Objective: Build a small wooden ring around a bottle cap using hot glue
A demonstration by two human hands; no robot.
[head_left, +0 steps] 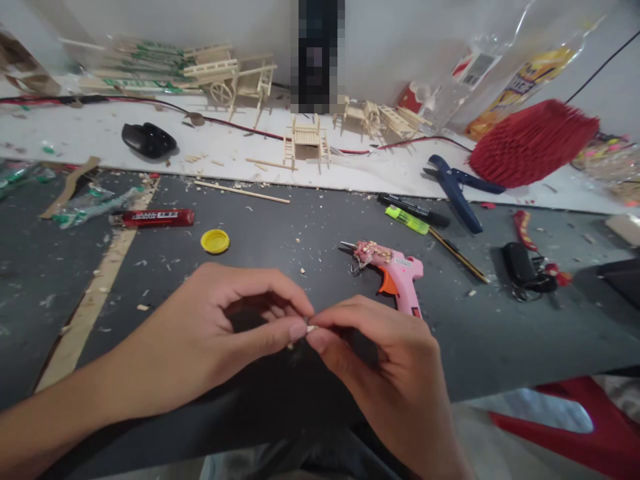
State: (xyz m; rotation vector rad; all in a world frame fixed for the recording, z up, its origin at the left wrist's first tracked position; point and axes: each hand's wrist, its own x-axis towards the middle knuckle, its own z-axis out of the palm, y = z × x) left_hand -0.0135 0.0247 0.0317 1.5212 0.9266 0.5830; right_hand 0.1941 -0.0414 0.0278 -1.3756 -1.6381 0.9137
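Note:
My left hand point(235, 327) and my right hand point(385, 360) meet over the near part of the dark table, fingertips pinched together. Between them shows a tiny pale wooden piece point(311, 328), mostly hidden by the fingers. Both thumbs and forefingers press on it. Just beyond my right hand lies a pink glue gun point(395, 267) with an orange trigger, its nozzle pointing left. A yellow bottle cap point(215, 241) rests beyond my left hand. At the back stands a small wooden stick model point(307, 141).
A red-handled cutter point(157, 218) lies left, a thin stick point(243, 192) behind it. Blue pliers point(457, 190), a black marker point(414, 210), a pencil point(459, 255) and keys point(525, 270) lie right. More stick models point(240, 77) and a red folded-paper piece point(535, 143) stand along the back.

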